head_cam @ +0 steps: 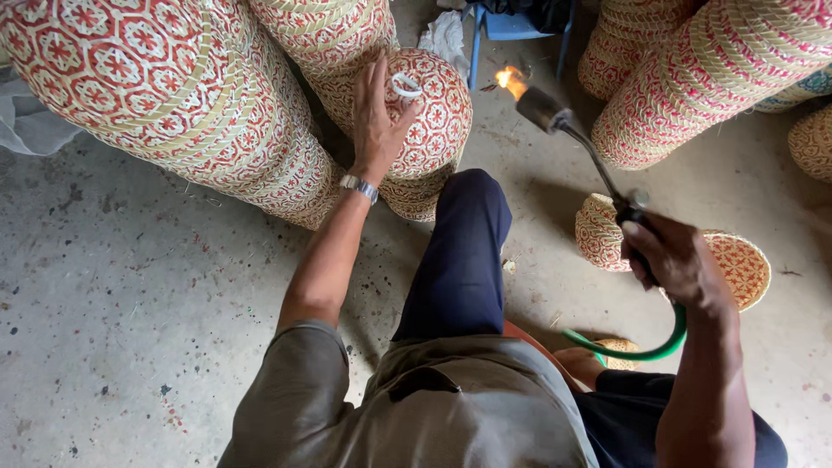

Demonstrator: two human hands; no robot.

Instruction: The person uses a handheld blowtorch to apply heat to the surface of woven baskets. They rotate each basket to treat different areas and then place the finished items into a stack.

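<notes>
A: Where's the red-and-cream woven basket (425, 113)?
B: On its side on the concrete floor (130, 286), just past the knee (468, 208). The left hand (377, 117) lies open on its patterned end, probably steadying it, beside a white loop (406, 85).
A: And right of the basket?
B: The right hand (676, 260) grips a gas torch (572, 130), flame (511, 81) held clear of the weave. Its green hose (646, 347) trails downward. Basket stacks (173, 95) crowd the left.
</notes>
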